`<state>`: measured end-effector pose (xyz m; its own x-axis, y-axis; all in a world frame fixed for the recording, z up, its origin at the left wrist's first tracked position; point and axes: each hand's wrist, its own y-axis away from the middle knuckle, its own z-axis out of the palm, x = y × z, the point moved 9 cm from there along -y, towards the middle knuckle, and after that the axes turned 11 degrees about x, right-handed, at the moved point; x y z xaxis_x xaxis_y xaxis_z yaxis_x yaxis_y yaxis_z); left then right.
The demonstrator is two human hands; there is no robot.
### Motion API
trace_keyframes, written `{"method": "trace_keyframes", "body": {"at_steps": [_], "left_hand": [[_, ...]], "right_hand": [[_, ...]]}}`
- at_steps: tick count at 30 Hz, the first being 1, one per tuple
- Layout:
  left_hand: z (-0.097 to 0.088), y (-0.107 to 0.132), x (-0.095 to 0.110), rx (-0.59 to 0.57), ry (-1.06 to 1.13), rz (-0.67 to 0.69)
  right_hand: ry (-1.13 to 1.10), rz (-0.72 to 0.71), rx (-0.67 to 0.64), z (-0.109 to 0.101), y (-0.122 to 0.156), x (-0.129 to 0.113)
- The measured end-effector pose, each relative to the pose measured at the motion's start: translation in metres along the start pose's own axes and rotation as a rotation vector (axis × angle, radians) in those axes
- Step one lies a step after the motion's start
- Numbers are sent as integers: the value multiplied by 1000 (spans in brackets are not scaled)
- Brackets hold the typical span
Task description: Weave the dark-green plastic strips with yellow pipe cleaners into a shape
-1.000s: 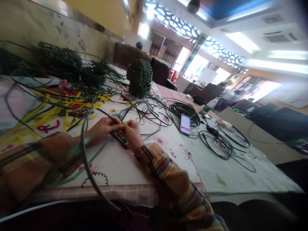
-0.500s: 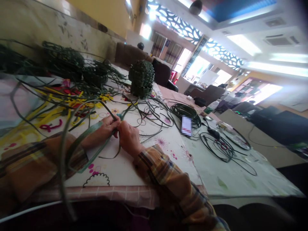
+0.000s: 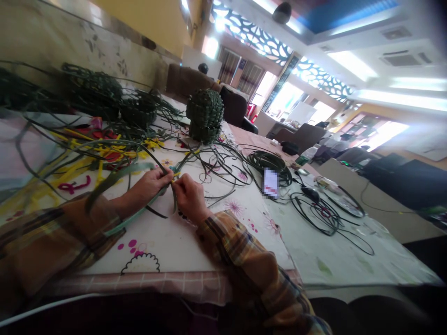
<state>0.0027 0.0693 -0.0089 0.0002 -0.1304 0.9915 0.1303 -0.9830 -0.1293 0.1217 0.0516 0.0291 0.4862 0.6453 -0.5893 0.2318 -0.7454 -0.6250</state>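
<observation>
My left hand [image 3: 155, 182] is closed over the near table, pinching dark green flat weaving strips [image 3: 107, 181] between thumb and fingers. One broad strip arches back over my left forearm, and a paler length runs beneath it. Right beside it, my right hand [image 3: 190, 197] is closed too, its fingertips on a strip at the same spot. A short strip end hangs down between the hands. A small yellow piece [image 3: 175, 175] shows at the fingertips; what it belongs to is hard to make out. Just beyond the hands, more thin green strips [image 3: 216, 160] lie in loose curls.
A rounded woven green object [image 3: 205, 114] stands at the back of the table. To the left lie heaped green weaving [image 3: 91, 88] and yellow strips [image 3: 101, 151]. Coiled green strip [image 3: 267, 160], a blurred white card [image 3: 270, 183] and a looser coil [image 3: 319, 214] lie to the right.
The long loop near my left arm has drawn up and no longer hangs past the table's front edge. My right hand has shifted slightly right, opening a small gap between the hands.
</observation>
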Motion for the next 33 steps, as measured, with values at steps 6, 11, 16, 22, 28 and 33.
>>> {"method": "trace_keyframes", "body": {"at_steps": [6,11,16,22,28,33], "left_hand": [[-1,7,11,76,-12,30],[-3,12,26,145,-97,149],[-5,14,30,184,-137,159],[-12,12,25,252,-38,117],[-16,13,22,287,-18,95],[-19,9,21,295,-73,153]], "right_hand": [[138,-154,-108,8,1,-13],[148,-122,-74,6,2,-14],[283,-253,-162,17,9,-19],[541,-458,-276,24,13,-35],[590,-509,-246,30,16,-39],[624,-440,-154,23,13,-35]]}}
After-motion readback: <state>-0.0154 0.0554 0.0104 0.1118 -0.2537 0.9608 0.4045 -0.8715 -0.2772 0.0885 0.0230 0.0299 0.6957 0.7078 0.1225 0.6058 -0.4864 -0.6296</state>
